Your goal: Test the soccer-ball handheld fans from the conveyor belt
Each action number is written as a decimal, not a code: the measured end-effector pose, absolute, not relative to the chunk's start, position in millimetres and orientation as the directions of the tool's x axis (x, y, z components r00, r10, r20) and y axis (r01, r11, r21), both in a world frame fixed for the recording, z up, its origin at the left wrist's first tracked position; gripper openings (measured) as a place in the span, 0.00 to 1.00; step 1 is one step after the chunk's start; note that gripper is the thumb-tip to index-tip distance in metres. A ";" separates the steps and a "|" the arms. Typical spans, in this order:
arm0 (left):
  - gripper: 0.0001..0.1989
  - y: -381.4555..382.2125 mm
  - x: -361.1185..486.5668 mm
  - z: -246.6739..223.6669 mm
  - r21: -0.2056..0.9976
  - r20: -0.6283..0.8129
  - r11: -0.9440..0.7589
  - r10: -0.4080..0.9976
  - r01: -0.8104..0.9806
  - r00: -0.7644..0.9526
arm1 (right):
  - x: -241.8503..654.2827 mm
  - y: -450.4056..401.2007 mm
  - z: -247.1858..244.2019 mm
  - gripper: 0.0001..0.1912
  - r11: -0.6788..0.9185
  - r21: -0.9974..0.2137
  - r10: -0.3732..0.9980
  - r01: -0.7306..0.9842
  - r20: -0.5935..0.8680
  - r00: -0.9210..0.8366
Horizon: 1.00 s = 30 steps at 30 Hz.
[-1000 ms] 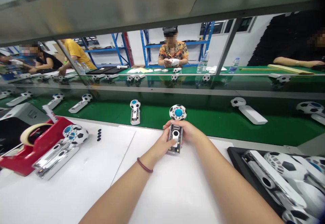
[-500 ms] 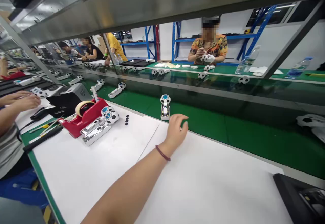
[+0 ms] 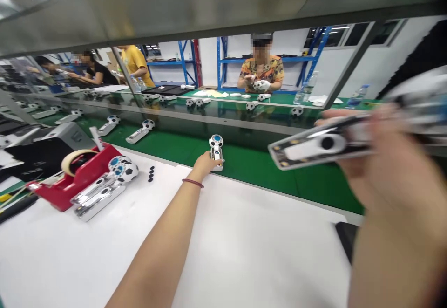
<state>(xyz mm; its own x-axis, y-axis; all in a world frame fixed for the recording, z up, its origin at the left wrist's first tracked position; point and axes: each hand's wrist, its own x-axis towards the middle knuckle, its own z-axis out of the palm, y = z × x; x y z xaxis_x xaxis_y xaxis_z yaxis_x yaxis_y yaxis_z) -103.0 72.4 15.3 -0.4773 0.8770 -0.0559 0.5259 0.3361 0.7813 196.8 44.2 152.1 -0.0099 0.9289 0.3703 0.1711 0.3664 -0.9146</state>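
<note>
My right hand (image 3: 391, 154) grips a football-topped unit (image 3: 312, 148), raised near right | two similar units (image 3: 104, 191) lie by the red tape dispenser (image 3: 80, 175), left on the white surface (image 3: 251, 238) | my left hand (image 3: 204, 163) closes on another unit (image 3: 216, 141) on the green belt (image 3: 258, 161) | more units (image 3: 139, 133) farther left; I judge handling part-done, finished count unclear

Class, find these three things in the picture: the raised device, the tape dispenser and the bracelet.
Raised device (image 3: 303, 150), head view now: white strip on its handle.
Tape dispenser (image 3: 79, 176), head view now: red body.
Bracelet (image 3: 193, 182), head view now: middle of its band.
</note>
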 end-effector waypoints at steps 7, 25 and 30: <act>0.12 80.7 -77.6 25.3 0.941 -0.294 0.327 0.916 0.082 -0.274 | 181.9 102.3 78.7 0.21 0.061 -0.826 0.995 0.561 0.094 0.029; 0.26 -15.1 13.5 18.6 0.896 -0.120 0.164 0.984 -0.413 0.130 | 120.1 72.8 63.0 0.35 -0.196 -0.958 0.911 -0.209 -0.099 -0.400; 0.29 -16.7 15.9 17.5 0.885 -0.133 0.199 0.974 -0.421 0.181 | 107.2 65.8 54.9 0.29 -0.184 -0.945 0.924 -0.271 -0.072 -0.377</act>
<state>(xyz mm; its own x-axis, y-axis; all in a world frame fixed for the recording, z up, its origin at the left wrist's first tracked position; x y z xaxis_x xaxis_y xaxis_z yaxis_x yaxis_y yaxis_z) 15.9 -16.7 17.5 0.1813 0.9744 -0.1327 -0.4209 0.1988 0.8850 107.2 65.8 54.9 -0.3767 0.9235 -0.0723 -0.2707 -0.1844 -0.9449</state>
